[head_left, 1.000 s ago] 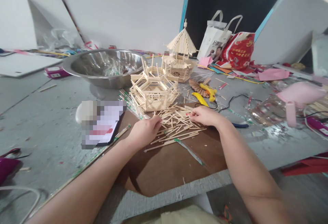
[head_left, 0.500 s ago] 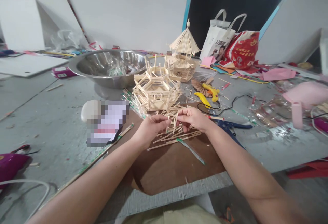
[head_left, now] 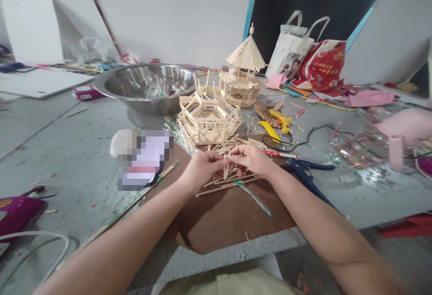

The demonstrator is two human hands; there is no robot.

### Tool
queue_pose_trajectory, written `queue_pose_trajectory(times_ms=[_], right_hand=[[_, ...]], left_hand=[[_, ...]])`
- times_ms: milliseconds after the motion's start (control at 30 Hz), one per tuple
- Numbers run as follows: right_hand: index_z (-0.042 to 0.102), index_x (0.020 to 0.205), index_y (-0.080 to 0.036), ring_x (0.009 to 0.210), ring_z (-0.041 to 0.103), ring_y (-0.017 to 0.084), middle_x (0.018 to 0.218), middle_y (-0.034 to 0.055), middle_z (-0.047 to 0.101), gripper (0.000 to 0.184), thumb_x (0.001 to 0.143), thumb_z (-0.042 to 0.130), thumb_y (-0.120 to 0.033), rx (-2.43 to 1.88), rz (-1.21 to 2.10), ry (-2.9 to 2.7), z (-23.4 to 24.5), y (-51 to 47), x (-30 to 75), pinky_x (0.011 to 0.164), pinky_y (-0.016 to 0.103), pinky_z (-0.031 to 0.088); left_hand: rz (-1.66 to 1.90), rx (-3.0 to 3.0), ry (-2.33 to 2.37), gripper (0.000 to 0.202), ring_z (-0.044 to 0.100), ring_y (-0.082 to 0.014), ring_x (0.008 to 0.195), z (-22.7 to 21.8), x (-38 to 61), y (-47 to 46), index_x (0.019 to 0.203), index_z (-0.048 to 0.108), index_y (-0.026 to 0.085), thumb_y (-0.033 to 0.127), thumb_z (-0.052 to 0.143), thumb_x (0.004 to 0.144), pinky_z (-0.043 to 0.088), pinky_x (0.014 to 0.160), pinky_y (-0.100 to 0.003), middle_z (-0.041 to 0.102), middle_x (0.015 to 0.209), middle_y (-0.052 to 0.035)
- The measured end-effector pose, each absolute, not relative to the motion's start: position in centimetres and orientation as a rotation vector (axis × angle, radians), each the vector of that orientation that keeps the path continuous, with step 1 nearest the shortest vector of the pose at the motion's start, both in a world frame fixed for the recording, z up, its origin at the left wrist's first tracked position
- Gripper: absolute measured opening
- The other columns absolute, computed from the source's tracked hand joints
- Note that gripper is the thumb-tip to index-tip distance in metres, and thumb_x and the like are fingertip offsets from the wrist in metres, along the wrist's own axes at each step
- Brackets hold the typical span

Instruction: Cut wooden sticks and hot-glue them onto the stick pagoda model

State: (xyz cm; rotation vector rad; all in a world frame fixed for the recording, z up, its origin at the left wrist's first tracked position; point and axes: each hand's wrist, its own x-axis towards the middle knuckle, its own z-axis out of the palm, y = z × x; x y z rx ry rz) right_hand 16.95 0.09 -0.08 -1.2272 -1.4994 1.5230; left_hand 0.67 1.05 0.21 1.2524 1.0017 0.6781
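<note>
My left hand (head_left: pixel 209 167) pinches a short wooden stick (head_left: pixel 225 171) between thumb and fingertips. Right beside it, my right hand (head_left: pixel 249 159) pinches a second short stick (head_left: pixel 228 169). The two sticks stand roughly upright side by side, their tops close together; whether they touch I cannot tell. Beneath the hands lies a loose heap of wooden sticks (head_left: pixel 232 182) on a brown sheet (head_left: pixel 229 223). Just behind is a six-sided stick frame (head_left: pixel 209 119) with posts rising from its top. Farther back stands a stick pavilion (head_left: pixel 245 65) with a pointed roof.
A steel basin (head_left: pixel 145 101) holds clear wrappers at the back left. A phone (head_left: pixel 145 160) lies left of the hands. On the right are blue-handled pliers (head_left: pixel 308 166), a yellow glue gun (head_left: pixel 281 121) and its black cord. Bags (head_left: pixel 322 67) stand behind.
My hands have come closer together, bringing the two short sticks side by side. The whole view has shifted slightly; the frame and pavilion look the same.
</note>
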Motion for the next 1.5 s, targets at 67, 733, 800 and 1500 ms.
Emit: queue_pose_trajectory(times_ms=[67, 733, 800, 1500], right_hand=[[0.053, 0.073, -0.015, 0.038, 0.052, 0.005, 0.059, -0.0026, 0.058, 0.021, 0.068, 0.056, -0.035, -1.222, 1.526, -1.495, 0.0, 0.0, 16.9, 0.036, 0.015, 0.039], [0.052, 0.072, -0.016, 0.045, 0.050, 0.008, 0.061, 0.0000, 0.057, 0.015, 0.070, 0.048, -0.030, -1.606, 0.839, -1.816, 1.6, 0.6, 20.6, 0.046, 0.020, 0.038], [0.055, 0.071, -0.016, 0.052, 0.052, 0.010, 0.062, 0.0008, 0.058, 0.014, 0.069, 0.049, -0.029, -1.713, 0.622, -1.943, 1.7, 0.8, 21.1, 0.051, 0.021, 0.037], [0.064, 0.076, -0.019, 0.070, 0.055, 0.012, 0.076, 0.0016, 0.064, 0.020, 0.073, 0.046, -0.026, -1.720, 0.647, -2.464, 1.3, 1.1, 20.6, 0.061, 0.020, 0.035]], left_hand=[[0.665, 1.282, 1.012, 0.028, 0.052, -0.0080, 0.044, 0.1, 0.7, 1.0, 0.064, 0.056, 0.011, 0.038, 0.062, 0.059, 0.045, 0.046, -0.022, 0.057, 0.051, 0.0010], [0.665, 1.520, 1.087, 0.027, 0.045, -0.0061, 0.041, 0.2, 0.0, 1.4, 0.067, 0.053, 0.013, 0.040, 0.051, 0.067, 0.039, 0.042, -0.018, 0.051, 0.049, 0.0024], [0.606, 1.667, 1.103, 0.028, 0.043, -0.0065, 0.040, 0.4, -0.3, 1.5, 0.070, 0.054, 0.014, 0.040, 0.047, 0.070, 0.036, 0.042, -0.018, 0.048, 0.046, 0.0037], [0.228, 2.093, 1.068, 0.023, 0.044, -0.0088, 0.047, 1.5, -0.6, 1.4, 0.065, 0.053, 0.018, 0.036, 0.041, 0.073, 0.032, 0.048, -0.018, 0.050, 0.050, 0.0041]])
